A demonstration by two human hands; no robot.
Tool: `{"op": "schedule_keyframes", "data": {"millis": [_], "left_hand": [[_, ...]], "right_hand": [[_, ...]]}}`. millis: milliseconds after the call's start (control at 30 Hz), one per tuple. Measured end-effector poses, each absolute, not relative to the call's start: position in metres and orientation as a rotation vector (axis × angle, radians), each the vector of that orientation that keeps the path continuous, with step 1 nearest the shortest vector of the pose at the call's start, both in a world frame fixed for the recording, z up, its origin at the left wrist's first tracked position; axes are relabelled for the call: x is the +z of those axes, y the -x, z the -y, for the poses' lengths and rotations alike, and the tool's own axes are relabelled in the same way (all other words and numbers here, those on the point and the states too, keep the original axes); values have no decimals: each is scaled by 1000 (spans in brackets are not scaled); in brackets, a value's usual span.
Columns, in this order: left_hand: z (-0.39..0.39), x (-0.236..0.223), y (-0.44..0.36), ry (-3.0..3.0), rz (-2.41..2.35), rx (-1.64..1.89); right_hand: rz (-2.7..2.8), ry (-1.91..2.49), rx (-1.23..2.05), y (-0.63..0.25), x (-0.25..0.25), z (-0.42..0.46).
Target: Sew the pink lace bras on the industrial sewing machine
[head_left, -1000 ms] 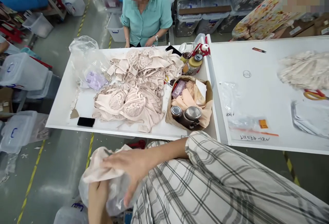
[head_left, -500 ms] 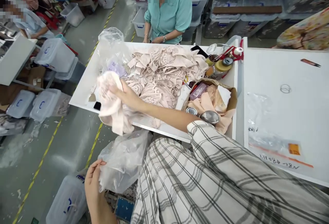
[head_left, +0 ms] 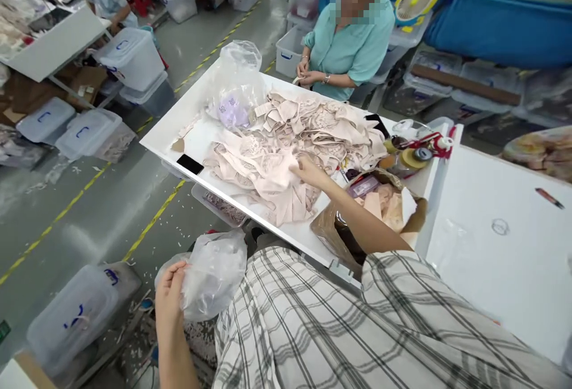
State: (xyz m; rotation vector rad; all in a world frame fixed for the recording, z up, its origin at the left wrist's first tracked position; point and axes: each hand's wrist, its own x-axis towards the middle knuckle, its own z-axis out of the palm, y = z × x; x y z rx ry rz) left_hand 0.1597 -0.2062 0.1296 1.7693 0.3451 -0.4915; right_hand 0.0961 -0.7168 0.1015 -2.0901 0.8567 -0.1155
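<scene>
Left grip (head_left: 170, 288) pinching crinkled, translucent plastic bag (head_left: 217, 276)

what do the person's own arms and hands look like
The left hand and right hand are ungloved, with no watch showing. The right sleeve is white with dark grey plaid lines, ending near the elbow; the left sleeve is out of view.

Even, bright indoor light is washing over the white tabletop (head_left: 473, 192), which is looking nearly bleached. A pale glare is lying on the grey floor (head_left: 84, 240), and small highlights are glinting on the clear plastic bag (head_left: 214, 285). Shadow is darkening the space beneath the worktable (head_left: 174, 121). Slight blur is softening the pen (head_left: 549, 198), the right hand (head_left: 308, 173) and the pale garment (head_left: 279, 174) at its fingertips. The wide lens is stretching the edges; pixelation is covering faces.
</scene>
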Motion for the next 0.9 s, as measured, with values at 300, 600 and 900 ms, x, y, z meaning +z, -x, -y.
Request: {"op": "schedule_keyframes", "data": {"millis": [300, 600, 900], "left_hand": [[190, 134, -152, -1743, -233, -235], [140, 148, -117, -1650, 35, 71], [99, 149, -68, -2006, 403, -40]], "right_hand": [[-1044, 2526, 244, -31, 116, 726], [-128, 1665, 510, -85, 61, 508], [26, 1729, 704, -131, 36, 360]]}}
